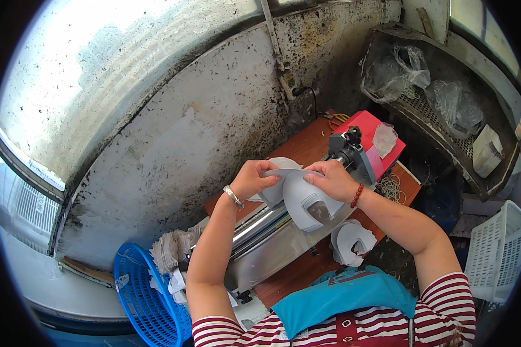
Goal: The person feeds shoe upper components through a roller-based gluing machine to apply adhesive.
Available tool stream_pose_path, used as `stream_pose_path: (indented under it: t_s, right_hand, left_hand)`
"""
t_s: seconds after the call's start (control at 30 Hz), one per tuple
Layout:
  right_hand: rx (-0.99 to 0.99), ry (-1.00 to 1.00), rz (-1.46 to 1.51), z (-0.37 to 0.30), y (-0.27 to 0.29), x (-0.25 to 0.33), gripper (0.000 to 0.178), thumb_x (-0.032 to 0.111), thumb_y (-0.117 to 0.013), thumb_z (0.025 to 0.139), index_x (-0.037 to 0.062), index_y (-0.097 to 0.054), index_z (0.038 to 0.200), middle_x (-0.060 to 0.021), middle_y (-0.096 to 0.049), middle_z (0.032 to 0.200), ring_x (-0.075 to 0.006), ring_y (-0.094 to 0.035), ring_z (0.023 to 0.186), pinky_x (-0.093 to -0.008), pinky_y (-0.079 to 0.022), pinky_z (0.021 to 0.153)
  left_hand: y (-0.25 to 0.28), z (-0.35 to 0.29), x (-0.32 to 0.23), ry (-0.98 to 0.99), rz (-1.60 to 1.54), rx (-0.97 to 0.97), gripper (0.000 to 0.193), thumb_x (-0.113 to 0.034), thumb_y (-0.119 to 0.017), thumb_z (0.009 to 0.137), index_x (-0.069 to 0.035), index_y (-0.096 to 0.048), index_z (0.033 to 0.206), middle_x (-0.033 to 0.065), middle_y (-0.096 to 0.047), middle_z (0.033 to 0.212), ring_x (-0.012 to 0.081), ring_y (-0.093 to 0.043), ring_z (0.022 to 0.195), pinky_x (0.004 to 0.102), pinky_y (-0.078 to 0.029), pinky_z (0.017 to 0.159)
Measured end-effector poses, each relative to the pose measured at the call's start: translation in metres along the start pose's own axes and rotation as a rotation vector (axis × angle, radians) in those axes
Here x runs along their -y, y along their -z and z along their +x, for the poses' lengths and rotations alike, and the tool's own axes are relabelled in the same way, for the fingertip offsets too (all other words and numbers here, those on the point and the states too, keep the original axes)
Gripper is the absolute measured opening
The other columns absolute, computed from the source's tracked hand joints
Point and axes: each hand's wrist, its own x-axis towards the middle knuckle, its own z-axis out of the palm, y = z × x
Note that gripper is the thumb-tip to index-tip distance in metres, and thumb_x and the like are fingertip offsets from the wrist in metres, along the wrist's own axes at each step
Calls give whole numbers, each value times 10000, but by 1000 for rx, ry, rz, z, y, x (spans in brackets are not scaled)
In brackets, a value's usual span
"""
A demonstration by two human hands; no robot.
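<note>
Above a long metal roller machine point(260, 254) with a red end housing point(359, 124), both my hands grip a stack of white U-shaped sheets point(304, 196). My left hand point(253, 180) pinches the upper left edge between thumb and fingers. With the thumb on top, my right hand point(337, 184) is closed on the upper right edge. The stack hangs fanned, its notch toward me. Behind my hands more white pieces point(285, 163) show in part. Below the stack, a separate pile of white curved pieces point(348, 240) lies near the machine's front.
A blue basket point(147, 298) stands at lower left, beside bundles of beige pieces point(171, 251). Tangled rubber bands point(391, 189) lie on the wooden table point(410, 184). A white basket point(495, 254) is at right. Clear plastic bags point(454, 107) sit on a metal shelf point(440, 141).
</note>
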Motion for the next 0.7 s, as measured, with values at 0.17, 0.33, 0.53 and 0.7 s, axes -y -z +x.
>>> stream_pose_path:
  t_s: [0.17,0.33,0.53,0.7]
  right_hand:
    - [46,-122,209,-6,3,-5,265,156,-595,804,-37,-628,982,-101,-660,839,-125,-616,744,-270,-485,684]
    - [54,-387,574,-22,12,-1,205,117,-591,845,-43,-610,972,-85,-643,841,-97,-608,726,-238,-505,656]
    - [287,-849,883,-68,23,-44,178,121,-584,849,-45,-604,911,-102,-643,785,-140,-624,629,-253,-505,531]
    - [239,-1000,841,-97,11,-100,183,142,-600,840,-31,-607,898,-85,-632,720,-118,-585,532,-234,-433,394]
  left_hand:
    - [-1,-3,1,62,-93,7,230,-140,-745,719,-17,-632,877,15,-639,770,70,-571,652,227,-476,608]
    - [5,-8,2,31,-123,16,241,-149,-757,713,-21,-624,868,12,-636,777,73,-575,666,223,-476,614]
    - [18,1,30,-148,-197,-233,206,-42,-624,790,-33,-544,980,8,-599,812,76,-536,714,246,-457,651]
    - [-5,17,36,-361,630,-511,540,51,-463,771,-229,-500,1231,117,-608,969,295,-584,767,350,-485,685]
